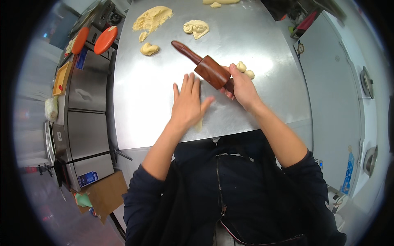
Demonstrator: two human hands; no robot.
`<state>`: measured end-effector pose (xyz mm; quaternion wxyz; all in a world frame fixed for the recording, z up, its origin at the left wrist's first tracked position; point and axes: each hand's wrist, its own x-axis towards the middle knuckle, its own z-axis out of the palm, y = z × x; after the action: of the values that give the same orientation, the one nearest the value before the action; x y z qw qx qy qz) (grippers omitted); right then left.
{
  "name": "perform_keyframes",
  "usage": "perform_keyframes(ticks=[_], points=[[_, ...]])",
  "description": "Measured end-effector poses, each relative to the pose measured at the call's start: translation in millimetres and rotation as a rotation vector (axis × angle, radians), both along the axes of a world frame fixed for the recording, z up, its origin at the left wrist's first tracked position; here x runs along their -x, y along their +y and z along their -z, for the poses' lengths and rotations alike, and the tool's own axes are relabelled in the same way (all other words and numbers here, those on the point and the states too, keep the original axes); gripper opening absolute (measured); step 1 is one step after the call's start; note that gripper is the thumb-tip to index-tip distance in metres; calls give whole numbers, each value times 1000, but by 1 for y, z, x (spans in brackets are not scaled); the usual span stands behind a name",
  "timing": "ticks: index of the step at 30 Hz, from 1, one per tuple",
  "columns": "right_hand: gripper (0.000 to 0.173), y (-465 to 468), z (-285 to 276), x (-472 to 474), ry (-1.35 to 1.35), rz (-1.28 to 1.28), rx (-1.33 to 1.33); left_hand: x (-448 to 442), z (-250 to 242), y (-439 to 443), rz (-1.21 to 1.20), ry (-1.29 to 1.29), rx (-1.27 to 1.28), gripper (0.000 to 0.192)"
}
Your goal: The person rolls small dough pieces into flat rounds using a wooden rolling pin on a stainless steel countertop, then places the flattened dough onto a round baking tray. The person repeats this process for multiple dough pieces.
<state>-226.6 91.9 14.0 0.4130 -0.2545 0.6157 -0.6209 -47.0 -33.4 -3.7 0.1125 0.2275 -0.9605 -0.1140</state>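
My right hand [243, 87] grips one handle of a dark wooden rolling pin [213, 72], whose other handle points to the upper left. My left hand [188, 104] lies palm down with its fingers spread, over a thin piece of dough [199, 125] that shows beside the wrist; the rest of that piece is hidden. Just beyond my right hand sit small dough pieces [241, 66]. Farther up the steel table [147, 123] are a small dough lump [149, 49], a folded dough lump [196, 29] and a large crumbly yellow mass [153, 19].
A dough roll [221, 1] lies at the table's far edge. Orange round stools [105, 40] and a steel counter [87, 83] stand to the left, with a cardboard box [107, 193] near its lower end. A large pale panel [332, 92] borders the right side.
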Motion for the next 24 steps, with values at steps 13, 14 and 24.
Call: perform_keyframes(ticks=[13,14,24], points=[[61,9,-17,-37,714,-197,-118,-93,5,41,163,155,-23,42],[62,21,-24,-45,899,-215,-101,-98,3,37,107,281,88,66],[65,32,-3,-69,983,-449,-221,-88,-3,11,-95,-49,168,97]])
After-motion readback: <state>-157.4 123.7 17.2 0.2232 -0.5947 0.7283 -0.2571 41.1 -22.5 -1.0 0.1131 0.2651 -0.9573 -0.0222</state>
